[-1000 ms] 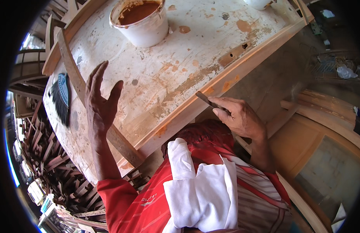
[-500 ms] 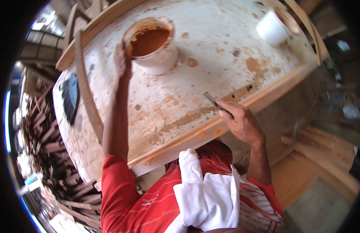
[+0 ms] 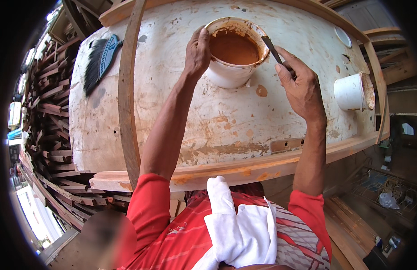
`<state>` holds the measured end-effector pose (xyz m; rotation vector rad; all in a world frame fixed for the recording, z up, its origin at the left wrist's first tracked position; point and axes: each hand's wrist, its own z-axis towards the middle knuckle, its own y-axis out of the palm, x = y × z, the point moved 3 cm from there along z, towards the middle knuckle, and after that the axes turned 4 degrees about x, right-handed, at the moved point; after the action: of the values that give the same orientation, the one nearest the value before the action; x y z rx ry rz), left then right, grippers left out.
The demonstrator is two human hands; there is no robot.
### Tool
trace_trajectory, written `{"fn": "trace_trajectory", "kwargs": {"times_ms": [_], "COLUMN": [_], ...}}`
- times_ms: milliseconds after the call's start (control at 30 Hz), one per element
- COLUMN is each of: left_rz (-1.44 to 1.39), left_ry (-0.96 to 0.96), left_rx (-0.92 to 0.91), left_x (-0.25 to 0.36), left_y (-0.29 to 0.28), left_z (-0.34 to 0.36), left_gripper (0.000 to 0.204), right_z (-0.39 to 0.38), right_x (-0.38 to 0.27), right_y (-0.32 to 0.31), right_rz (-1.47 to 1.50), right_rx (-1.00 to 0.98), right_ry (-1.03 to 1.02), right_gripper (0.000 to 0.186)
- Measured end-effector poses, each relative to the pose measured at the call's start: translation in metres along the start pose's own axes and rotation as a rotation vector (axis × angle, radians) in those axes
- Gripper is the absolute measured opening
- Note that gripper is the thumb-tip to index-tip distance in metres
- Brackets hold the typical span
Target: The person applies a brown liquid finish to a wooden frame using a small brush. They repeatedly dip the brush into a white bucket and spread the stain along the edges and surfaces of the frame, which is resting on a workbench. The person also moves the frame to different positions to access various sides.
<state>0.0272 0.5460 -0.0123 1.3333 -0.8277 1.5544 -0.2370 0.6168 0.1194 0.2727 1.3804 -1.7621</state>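
My left hand (image 3: 197, 56) grips the left side of a white bucket (image 3: 228, 76) of orange-brown paste (image 3: 233, 51), fingers wrapped at its rim. My right hand (image 3: 300, 85) is closed on a dark, flat scraper (image 3: 270, 46), whose tip is at the bucket's right rim. The bucket sits on a paint-spotted white tabletop (image 3: 208, 121). A smaller white container (image 3: 348, 92) with paste-smeared mouth is near the right end; whether it stands or lies I cannot tell.
A long wooden rail (image 3: 226, 175) runs along the near edge, crossed on the left by a strip (image 3: 127, 112). A blue-and-black brush (image 3: 98, 67) lies beyond that strip. A round white lid (image 3: 342, 37) is at back right. Scrap wood (image 3: 51, 139) is piled left of the table.
My left hand has moved from open in the air onto the bucket. The scraper in my right hand has risen from the near rail to the bucket's rim. The view has also turned.
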Motion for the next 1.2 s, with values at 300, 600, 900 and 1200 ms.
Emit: {"fn": "trace_trajectory", "kwargs": {"times_ms": [300,600,900,1200], "left_rz": [0.05,-0.057,-0.072,-0.116], "left_ry": [0.016,0.005,0.002,0.005], "left_rx": [0.013,0.041,-0.002,-0.006], "left_x": [-0.005,0.001,-0.003,-0.006], "left_y": [-0.003,0.005,0.004,0.003], "left_z": [-0.001,-0.005,0.001,0.001], "left_gripper": [0.056,0.055,0.054,0.052], "right_z": [-0.015,0.021,0.107,0.075], "right_x": [0.041,0.01,0.038,0.058], "right_y": [-0.011,-0.017,0.019,-0.031], "right_rz": [-0.444,-0.352,-0.689,-0.687], "right_rx": [-0.554,-0.41,-0.623,-0.472], "right_ry": [-0.033,-0.231,-0.13,0.055], "right_gripper": [0.042,0.026,0.033,0.042]}}
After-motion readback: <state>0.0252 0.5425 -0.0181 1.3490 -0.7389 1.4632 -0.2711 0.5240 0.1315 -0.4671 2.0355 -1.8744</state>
